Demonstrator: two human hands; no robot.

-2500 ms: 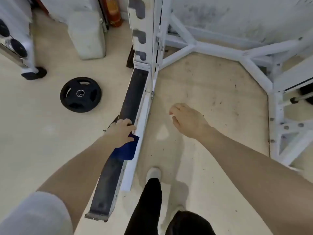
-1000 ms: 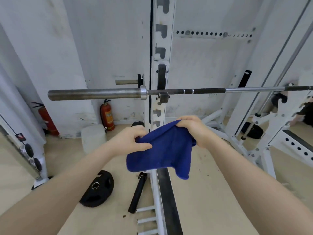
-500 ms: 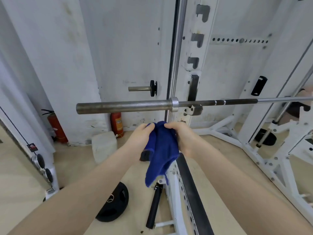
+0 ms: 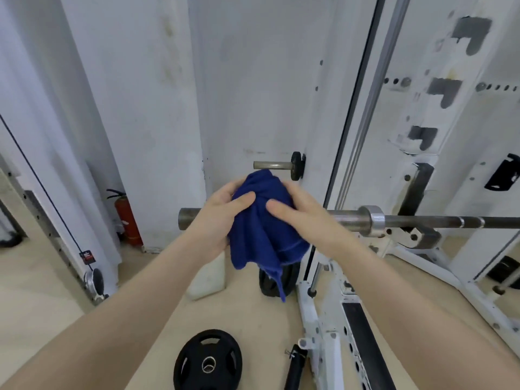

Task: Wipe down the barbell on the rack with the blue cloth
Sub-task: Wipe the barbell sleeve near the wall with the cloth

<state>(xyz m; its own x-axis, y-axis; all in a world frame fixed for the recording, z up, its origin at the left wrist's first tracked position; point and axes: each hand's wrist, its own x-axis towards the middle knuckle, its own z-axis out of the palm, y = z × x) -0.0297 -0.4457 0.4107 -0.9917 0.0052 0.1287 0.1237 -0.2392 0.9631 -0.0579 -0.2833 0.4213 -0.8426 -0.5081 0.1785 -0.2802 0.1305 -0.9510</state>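
From here, starting at the left, I see the bare end of the barbell sleeve poking out past my left hand; the bar lies level across the rack, its collar and darker shaft running off to the right edge. My left hand grips the blue cloth from the left, thumb pressed across its front, fingers curled behind. The cloth is bunched between both hands directly in front of the sleeve, its loose tail hanging below; whether it already touches the steel I cannot tell, since it hides that stretch. My right hand holds the cloth's other side, thumb laid flat on it, fingers wrapped round the back.

I judge the cloth light, soft and floppy, so it needs wrapping round the bar and squeezing to bite; a loose pinch would let it slide off. The bar looks heavy, rigid and smooth, seated in its hook, so it should stay put under a firm rub. The sleeve may spin, so I would clasp round it and stroke lengthwise.
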